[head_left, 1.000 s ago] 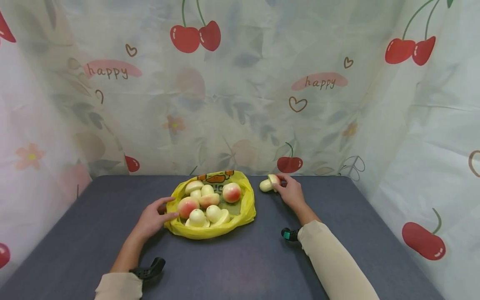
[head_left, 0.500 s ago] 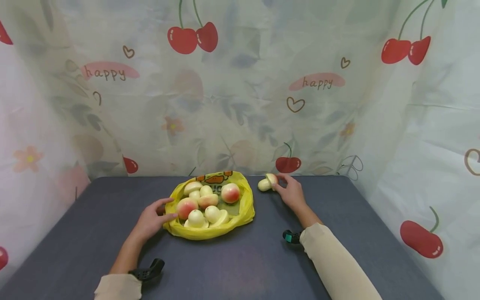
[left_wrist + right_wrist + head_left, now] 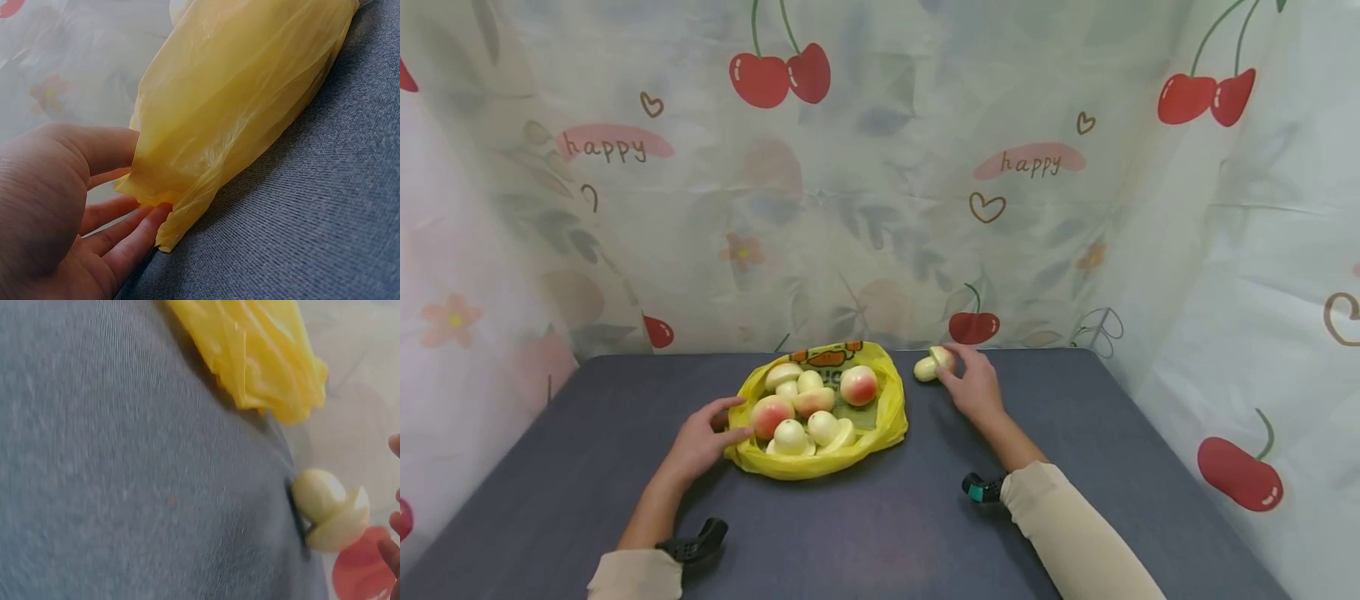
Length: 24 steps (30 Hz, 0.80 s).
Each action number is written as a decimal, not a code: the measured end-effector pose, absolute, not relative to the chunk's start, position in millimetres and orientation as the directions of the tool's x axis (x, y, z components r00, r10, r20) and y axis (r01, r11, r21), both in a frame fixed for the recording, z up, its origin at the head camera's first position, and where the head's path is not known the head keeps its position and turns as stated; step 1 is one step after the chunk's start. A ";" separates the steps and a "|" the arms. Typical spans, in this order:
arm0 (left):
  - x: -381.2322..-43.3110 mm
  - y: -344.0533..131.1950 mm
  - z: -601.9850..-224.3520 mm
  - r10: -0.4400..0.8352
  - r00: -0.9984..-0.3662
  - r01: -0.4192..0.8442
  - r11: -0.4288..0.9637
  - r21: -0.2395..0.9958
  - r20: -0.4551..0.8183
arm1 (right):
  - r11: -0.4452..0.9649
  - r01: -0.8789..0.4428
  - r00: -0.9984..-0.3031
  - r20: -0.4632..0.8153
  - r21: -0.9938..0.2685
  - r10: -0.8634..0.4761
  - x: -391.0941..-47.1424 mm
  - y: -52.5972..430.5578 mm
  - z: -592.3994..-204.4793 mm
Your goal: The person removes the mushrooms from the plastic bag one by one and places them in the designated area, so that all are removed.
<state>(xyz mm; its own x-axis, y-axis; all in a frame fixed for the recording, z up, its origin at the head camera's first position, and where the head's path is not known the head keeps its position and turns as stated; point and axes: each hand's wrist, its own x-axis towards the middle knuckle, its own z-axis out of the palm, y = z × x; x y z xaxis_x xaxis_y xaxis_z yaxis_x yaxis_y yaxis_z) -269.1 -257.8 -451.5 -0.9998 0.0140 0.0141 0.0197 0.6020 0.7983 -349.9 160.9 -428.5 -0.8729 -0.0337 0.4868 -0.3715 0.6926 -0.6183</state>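
Note:
My left hand (image 3: pixel 700 437) is at the left edge of a yellow plastic bag (image 3: pixel 891 417), thumb and fingers gripping its rim, as the left wrist view shows. Inside the opened bag lie several toy mushrooms (image 3: pixel 812 400) with pale stems and pink-tinged caps. Another mushroom (image 3: pixel 927 369) lies on its side at the table's far edge, right of the bag. Close over it is my right hand (image 3: pixel 973 385), thumb and fingers spread. In the right wrist view the fingertips (image 3: pixel 394 522) stand apart from that mushroom (image 3: pixel 340 522) at the right edge.
The dark grey table (image 3: pixel 865 533) ends at a hanging white curtain (image 3: pixel 880 275) printed with cherries and flowers. Curtain panels also flank both sides. Each wrist wears a black device (image 3: pixel 696 546).
My right hand's fingers have loosened and spread around the lone mushroom, which lies where it was. The left hand stays at the bag. The head view has shifted slightly.

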 end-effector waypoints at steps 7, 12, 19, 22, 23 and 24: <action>-268.9 -257.4 -451.3 0.011 -1.000 0.019 0.600 0.800 0.016 | 0.691 -0.424 -0.873 0.467 -0.585 -0.140 -346.5 143.9 -418.5; -269.2 -257.5 -451.9 0.009 -1.000 0.018 0.602 0.799 0.016 | 0.716 -0.459 -0.874 0.412 -0.525 -0.258 -346.4 130.3 -409.1; -269.3 -257.5 -451.9 0.008 -1.000 0.011 0.599 0.801 0.008 | 0.751 -0.538 -0.836 0.358 -0.383 -0.416 -351.1 112.6 -395.4; -269.1 -257.7 -451.7 0.008 -1.000 0.009 0.598 0.801 0.005 | 0.747 -0.561 -0.825 0.318 -0.356 -0.467 -354.6 105.8 -389.7; -269.0 -257.7 -451.7 0.008 -1.000 0.009 0.598 0.801 0.005 | 0.743 -0.565 -0.823 0.304 -0.359 -0.479 -355.6 103.4 -387.7; -268.9 -257.7 -451.6 0.008 -1.000 0.007 0.598 0.801 0.003 | 0.732 -0.572 -0.820 0.289 -0.371 -0.494 -356.5 101.2 -385.4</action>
